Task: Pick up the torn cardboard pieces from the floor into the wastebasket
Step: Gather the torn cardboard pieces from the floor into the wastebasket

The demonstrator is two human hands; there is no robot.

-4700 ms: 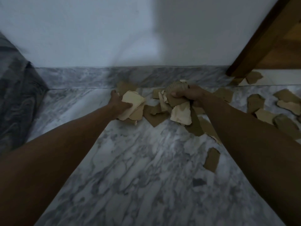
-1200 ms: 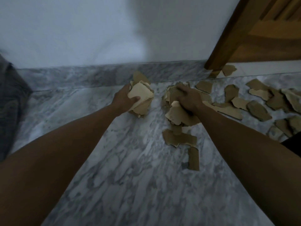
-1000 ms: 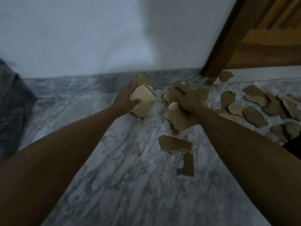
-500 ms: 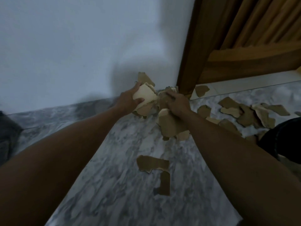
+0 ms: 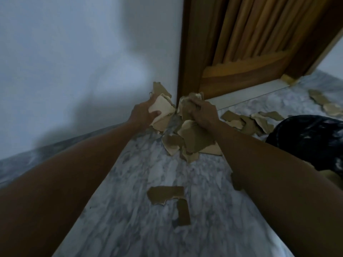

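Observation:
My left hand grips a bunch of torn cardboard pieces, pale and brown, held up off the floor. My right hand grips a second, larger bunch that hangs down below the fist. Both bunches are close together at mid-frame. Two brown pieces lie on the marble floor between my forearms. More torn pieces are scattered on the floor to the right. A dark round shape at the right edge may be the wastebasket; I cannot tell.
A white wall rises on the left with a marble skirting. A wooden door and frame stand ahead on the right. Further cardboard scraps lie near the door's threshold.
Both hands have risen off the floor with their bunches, and the view has swung up and to the right. The door and the dark shape have come further into view.

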